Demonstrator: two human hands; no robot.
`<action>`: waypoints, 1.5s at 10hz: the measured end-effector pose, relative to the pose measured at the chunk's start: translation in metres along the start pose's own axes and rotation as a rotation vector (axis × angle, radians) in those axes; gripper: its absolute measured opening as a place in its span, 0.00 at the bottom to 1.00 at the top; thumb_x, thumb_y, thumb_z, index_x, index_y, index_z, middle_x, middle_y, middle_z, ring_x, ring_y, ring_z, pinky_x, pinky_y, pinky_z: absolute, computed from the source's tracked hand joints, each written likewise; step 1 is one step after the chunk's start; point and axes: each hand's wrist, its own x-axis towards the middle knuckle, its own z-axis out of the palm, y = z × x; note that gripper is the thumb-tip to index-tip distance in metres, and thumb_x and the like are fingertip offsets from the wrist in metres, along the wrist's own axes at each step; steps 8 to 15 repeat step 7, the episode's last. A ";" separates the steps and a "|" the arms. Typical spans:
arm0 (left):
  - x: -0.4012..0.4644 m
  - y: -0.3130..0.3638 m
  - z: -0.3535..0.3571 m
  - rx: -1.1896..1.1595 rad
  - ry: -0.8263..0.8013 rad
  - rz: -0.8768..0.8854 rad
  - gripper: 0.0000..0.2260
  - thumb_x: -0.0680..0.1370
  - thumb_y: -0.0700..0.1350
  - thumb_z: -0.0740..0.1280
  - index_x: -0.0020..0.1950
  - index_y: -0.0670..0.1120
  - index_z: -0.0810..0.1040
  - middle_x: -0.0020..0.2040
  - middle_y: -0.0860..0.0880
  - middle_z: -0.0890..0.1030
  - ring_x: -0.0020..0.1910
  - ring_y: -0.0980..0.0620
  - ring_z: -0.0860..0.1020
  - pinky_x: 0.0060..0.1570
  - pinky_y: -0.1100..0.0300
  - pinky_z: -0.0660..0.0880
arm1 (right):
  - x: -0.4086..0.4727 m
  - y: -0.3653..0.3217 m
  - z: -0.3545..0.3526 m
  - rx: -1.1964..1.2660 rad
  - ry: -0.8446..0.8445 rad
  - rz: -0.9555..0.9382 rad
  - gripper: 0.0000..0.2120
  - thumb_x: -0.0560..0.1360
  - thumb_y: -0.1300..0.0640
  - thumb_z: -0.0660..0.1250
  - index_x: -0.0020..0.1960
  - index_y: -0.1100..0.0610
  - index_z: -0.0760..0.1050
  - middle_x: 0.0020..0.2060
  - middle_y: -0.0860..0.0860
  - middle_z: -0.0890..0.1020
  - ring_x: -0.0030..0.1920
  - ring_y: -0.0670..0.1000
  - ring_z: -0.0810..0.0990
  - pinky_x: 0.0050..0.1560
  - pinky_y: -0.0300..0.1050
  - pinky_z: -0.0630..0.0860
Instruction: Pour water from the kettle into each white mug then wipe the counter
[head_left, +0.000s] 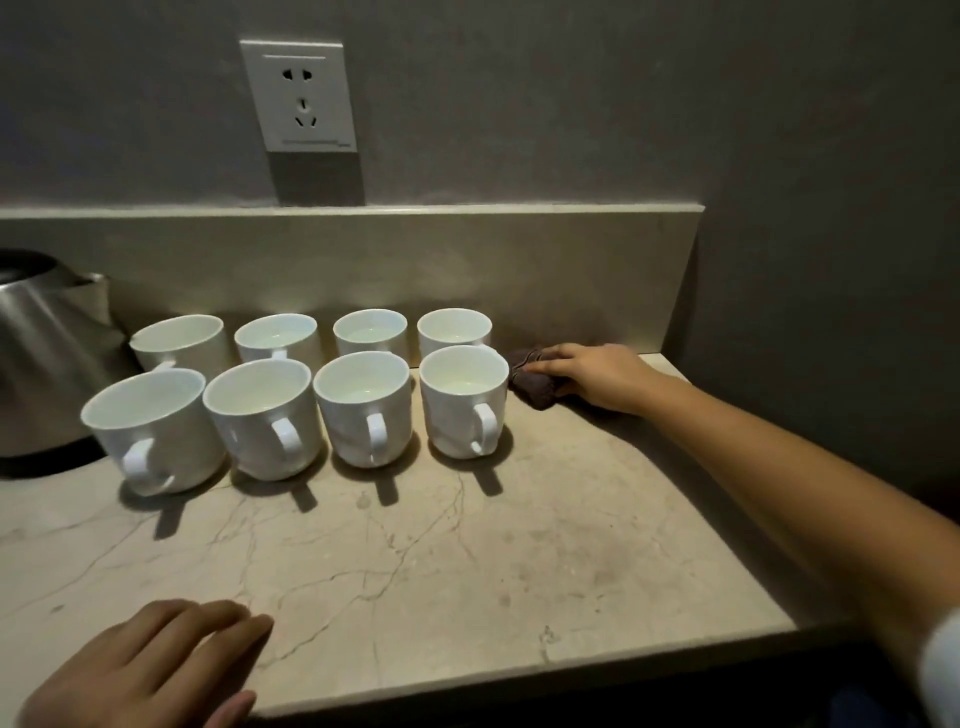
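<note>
Several white mugs (363, 405) stand in two rows on the marble counter (467, 561), handles toward me; water shows in most of them. A steel kettle (41, 358) sits at the far left on its dark base. A dark cloth (530, 382) lies crumpled at the back right, just beside the rightmost front mug (462, 400). My right hand (597, 376) reaches across and rests on the cloth, fingers curled over its top. My left hand (150, 670) lies flat on the counter's front left, fingers straight.
A low stone backsplash (363, 260) runs behind the mugs, with a wall socket (298, 96) above it. A dark wall closes the right side. The counter's front edge (519, 680) is near my left hand.
</note>
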 end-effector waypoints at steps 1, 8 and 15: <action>0.004 0.007 -0.005 -0.006 -0.020 -0.043 0.25 0.82 0.58 0.54 0.49 0.46 0.87 0.45 0.47 0.85 0.37 0.43 0.82 0.55 0.66 0.63 | 0.008 0.005 0.006 -0.003 -0.011 0.013 0.23 0.78 0.45 0.59 0.72 0.35 0.60 0.73 0.46 0.66 0.64 0.55 0.73 0.43 0.44 0.71; -0.011 0.030 -0.033 -0.233 0.293 -0.192 0.13 0.77 0.50 0.67 0.35 0.47 0.83 0.32 0.53 0.81 0.30 0.54 0.78 0.35 0.63 0.72 | -0.222 -0.142 -0.068 1.314 0.632 0.618 0.25 0.77 0.51 0.57 0.23 0.61 0.69 0.16 0.55 0.70 0.17 0.48 0.70 0.19 0.36 0.68; -0.011 0.030 -0.033 -0.233 0.293 -0.192 0.13 0.77 0.50 0.67 0.35 0.47 0.83 0.32 0.53 0.81 0.30 0.54 0.78 0.35 0.63 0.72 | -0.222 -0.142 -0.068 1.314 0.632 0.618 0.25 0.77 0.51 0.57 0.23 0.61 0.69 0.16 0.55 0.70 0.17 0.48 0.70 0.19 0.36 0.68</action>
